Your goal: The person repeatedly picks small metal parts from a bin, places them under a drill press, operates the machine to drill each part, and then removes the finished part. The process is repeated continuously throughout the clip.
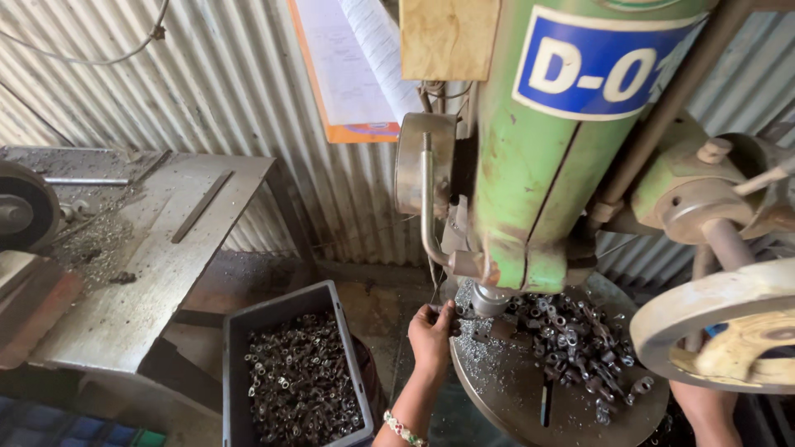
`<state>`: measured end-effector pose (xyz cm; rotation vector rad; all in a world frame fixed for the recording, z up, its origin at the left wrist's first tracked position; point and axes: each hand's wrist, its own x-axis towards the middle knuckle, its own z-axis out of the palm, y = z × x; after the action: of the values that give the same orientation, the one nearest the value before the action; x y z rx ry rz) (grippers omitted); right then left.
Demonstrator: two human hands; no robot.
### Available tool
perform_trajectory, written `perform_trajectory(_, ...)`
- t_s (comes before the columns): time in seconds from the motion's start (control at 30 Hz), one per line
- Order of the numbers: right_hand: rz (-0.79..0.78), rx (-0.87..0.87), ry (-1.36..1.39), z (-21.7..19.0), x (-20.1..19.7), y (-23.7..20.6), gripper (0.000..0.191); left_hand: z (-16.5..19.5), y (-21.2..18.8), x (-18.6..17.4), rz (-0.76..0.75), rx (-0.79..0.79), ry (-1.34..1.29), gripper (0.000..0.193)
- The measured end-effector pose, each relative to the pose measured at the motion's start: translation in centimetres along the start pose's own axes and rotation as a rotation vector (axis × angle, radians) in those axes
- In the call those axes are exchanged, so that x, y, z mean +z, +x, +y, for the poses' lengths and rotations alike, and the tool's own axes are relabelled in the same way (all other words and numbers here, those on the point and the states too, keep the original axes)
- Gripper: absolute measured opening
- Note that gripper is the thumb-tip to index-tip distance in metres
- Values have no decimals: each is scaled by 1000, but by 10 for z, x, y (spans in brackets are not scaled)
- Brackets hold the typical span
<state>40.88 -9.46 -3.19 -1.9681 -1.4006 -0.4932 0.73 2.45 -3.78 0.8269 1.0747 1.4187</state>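
While the left hand [431,334] pinches a small metal part [436,310] at the round drill table [513,397], a grey crate [240,331] below holds many small metal fittings [302,381]; the right hand's grip is hidden.

The scene is seen through a single head-worn camera, held high and tilted steeply down, so close to the green drill press column [546,165] that the upper middle of the frame is filled by it. The left hand [431,335] is caught low in the centre, with the round machine table [513,397] just beyond its fingers [439,313]. No second view is provided, so nothing is shared.
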Motion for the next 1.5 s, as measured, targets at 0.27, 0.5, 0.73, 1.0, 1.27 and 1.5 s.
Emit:
perform_trajectory(0.27,75,-56,86,0,8,-3,45,4,8,-2,-104,-95,-3,24)
perform_trajectory(0.5,-36,154,581,-15,24,15,25,-2,5,-1,-259,-310,-207,22)
perform_trajectory(0.73,-10,71,360,-57,50,100,14,-2,1,-4,-254,-302,-101,20)
perform_trajectory(1.0,78,-88,276,-56,57,133,25,-7,10,0,-313,-269,-196,14)
perform_trajectory(1.27,-157,1,313,-70,33,124,19,10,16,1,-307,-315,-98,17)
perform_trajectory(1.5,-375,135,737,-48,1,74,27,6,12,-5,-295,-364,-141,20)
